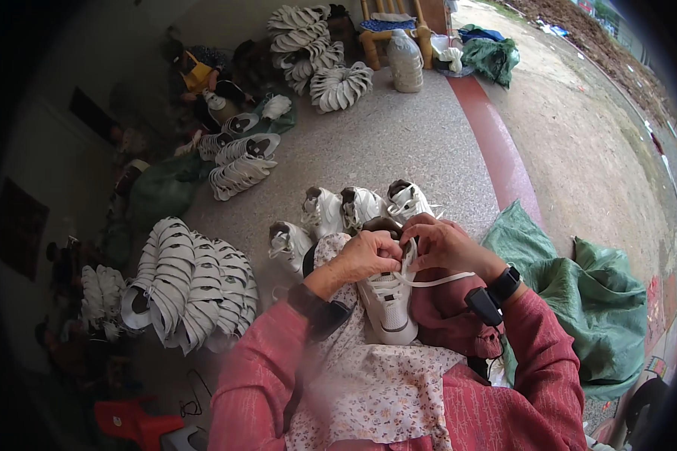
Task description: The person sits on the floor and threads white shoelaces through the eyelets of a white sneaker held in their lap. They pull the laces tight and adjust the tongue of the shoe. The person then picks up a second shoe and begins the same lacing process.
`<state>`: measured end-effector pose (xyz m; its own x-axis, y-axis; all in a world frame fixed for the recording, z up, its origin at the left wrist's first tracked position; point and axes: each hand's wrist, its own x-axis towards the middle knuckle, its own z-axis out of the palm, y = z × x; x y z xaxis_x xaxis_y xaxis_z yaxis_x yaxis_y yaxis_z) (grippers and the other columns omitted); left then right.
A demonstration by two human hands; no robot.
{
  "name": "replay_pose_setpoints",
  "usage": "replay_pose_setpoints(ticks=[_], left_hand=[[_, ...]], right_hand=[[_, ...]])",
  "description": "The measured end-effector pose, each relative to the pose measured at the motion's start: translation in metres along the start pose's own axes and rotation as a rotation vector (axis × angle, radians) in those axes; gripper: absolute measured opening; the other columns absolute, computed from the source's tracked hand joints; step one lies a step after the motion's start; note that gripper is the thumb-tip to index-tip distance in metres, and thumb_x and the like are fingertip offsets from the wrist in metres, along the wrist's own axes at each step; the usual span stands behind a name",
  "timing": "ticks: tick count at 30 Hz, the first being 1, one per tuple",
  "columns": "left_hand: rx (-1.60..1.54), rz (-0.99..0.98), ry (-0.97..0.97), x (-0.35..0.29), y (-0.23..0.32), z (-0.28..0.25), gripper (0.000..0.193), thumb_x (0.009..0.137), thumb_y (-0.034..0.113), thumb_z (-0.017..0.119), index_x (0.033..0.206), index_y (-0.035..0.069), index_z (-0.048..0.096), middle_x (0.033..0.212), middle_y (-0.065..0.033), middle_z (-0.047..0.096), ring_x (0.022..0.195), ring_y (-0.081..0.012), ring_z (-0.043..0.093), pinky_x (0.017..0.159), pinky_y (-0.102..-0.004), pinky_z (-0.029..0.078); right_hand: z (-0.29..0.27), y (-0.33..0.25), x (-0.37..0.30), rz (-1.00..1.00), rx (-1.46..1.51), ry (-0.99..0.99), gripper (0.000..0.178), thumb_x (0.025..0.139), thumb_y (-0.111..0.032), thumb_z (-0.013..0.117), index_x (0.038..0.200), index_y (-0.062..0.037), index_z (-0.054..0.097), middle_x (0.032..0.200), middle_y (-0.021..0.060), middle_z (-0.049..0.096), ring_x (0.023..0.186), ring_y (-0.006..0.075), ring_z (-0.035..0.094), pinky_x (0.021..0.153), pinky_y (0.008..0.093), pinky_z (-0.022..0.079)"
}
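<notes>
Speckled grey floor (429,139) lies ahead of the left hand (368,258) and right hand (445,244), with a reddish strip (496,143) and pale concrete (579,143) ahead-right of the right hand. White shoe (387,304) sits under both hands, above the lap, toe toward the wearer, opening away. Left hand: fingers bent, thumb and fingers pinching at the shoe's upper by the lacing. Right hand: thumb and index pinching at the opposite side, near the eyelets; can't tell if on lace or edge. White lace (447,279) trails out below the right hand, to its right. Floral apron (384,383) below the hands; pink sleeves and a black wrist device (491,299) on each wrist.

Four white shoes (363,209) stand just ahead and left of the hands. Green sack (568,297) right of the right hand. Nested white uppers (203,282) left of the left hand; more stacks (244,158) farther ahead-left. Red plastic stool (132,421) low, behind-left of the left hand. Far ahead of both: clear bottle (406,64) and wooden chair (368,51). Person in yellow bib (197,75) far ahead-left, dim.
</notes>
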<state>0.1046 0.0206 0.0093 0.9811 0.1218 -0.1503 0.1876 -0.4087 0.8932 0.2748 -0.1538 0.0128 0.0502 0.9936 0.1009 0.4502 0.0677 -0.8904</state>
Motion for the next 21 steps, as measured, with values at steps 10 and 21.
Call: replay_pose_setpoints(ticks=[10,21], left_hand=[[0.100,-0.079,0.075,-0.003,0.014,0.005,0.009,0.077,0.007,0.077,0.083,0.005,0.071,0.077,0.0039,0.052,0.071,-0.0072,0.051,0.062,-0.0261,0.041],[1.268,0.039,1.035,-0.072,0.056,-0.232,0.008,0.082,0.016,0.070,0.081,0.013,0.063,0.087,-0.0074,0.059,0.082,-0.0320,0.062,0.067,-0.0443,0.048]], right_hand=[[0.012,0.035,0.003,-0.195,0.134,0.094,0.034,0.079,-0.016,0.081,0.107,-0.0077,0.063,0.120,0.0066,0.052,0.116,0.0218,0.051,0.099,0.0329,0.042],[0.009,0.032,0.006,-0.177,0.199,0.005,0.018,0.092,-0.016,0.069,0.108,-0.0084,0.065,0.122,0.0065,0.053,0.121,0.0202,0.050,0.104,0.0328,0.039]])
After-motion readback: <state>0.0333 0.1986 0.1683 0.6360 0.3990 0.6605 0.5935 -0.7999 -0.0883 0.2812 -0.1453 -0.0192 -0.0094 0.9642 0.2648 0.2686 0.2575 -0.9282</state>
